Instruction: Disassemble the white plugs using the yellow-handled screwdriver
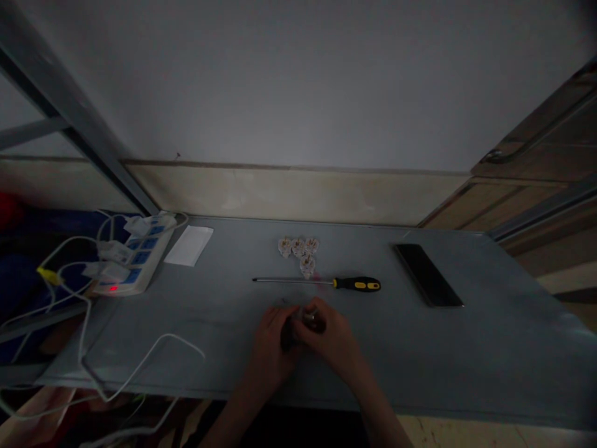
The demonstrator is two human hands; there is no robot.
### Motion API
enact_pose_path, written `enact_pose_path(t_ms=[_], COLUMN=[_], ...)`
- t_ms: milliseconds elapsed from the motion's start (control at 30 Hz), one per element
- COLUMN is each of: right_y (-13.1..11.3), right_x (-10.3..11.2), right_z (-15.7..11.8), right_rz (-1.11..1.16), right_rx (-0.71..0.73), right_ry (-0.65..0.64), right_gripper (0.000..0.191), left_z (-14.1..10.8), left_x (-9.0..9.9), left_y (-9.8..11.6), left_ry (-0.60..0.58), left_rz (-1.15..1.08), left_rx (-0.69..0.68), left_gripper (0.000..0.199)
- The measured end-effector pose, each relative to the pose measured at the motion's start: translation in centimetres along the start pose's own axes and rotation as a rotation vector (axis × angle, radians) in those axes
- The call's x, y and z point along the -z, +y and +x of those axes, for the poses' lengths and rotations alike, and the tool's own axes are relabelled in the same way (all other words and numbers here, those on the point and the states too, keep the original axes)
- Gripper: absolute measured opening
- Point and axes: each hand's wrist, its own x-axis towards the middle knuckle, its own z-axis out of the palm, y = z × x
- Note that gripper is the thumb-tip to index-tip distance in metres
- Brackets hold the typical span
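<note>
My left hand (272,342) and my right hand (332,333) meet near the front middle of the grey table. Both are closed around a small object (299,315), pale and partly shiny, that is mostly covered by the fingers; its kind cannot be made out. Just beyond the hands lies a screwdriver (359,284) with a black and yellow handle, its shaft pointing left. Behind the shaft are several small clear pieces with brass-coloured parts (298,247), three in a row and another (307,265) in front of them.
A dark smartphone (428,275) lies at the right. To the left are a white paper (189,246) and a power strip (135,283) with plugged-in chargers and a lit red light. A white cable (168,336) loops over the front left of the table (443,354). A wall stands behind.
</note>
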Motion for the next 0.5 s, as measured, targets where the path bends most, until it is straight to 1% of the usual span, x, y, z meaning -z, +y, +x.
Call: enact_pose_path(t_ms=[100, 200, 333, 433, 500], right_y=[0.4, 1.1, 2.3, 2.9, 3.1], right_x=[0.6, 1.4, 2.6, 3.4, 3.7], right_z=[0.0, 0.2, 0.4, 0.4, 0.5], right_rz=[0.098, 0.189, 0.287, 0.33, 0.348], right_rx=[-0.027, -0.071, -0.122, -0.145, -0.151], right_ry=[-0.067, -0.116, -0.101, -0.084, -0.079], right_gripper=[0.031, 0.046, 0.061, 0.064, 0.065], left_z=[0.1, -0.1, -0.5, -0.9, -1.3], left_x=[0.2, 0.1, 0.2, 0.4, 0.3], left_y=[-0.2, -0.2, 0.1, 0.4, 0.5], left_ry=[-0.024, -0.013, 0.031, -0.004, -0.028], left_rz=[0.015, 0.089, 0.296, 0.387, 0.415], left_rx=[-0.001, -0.029, -0.031, -0.041, -0.05], left_gripper=[0.055, 0.06, 0.063, 0.066, 0.075])
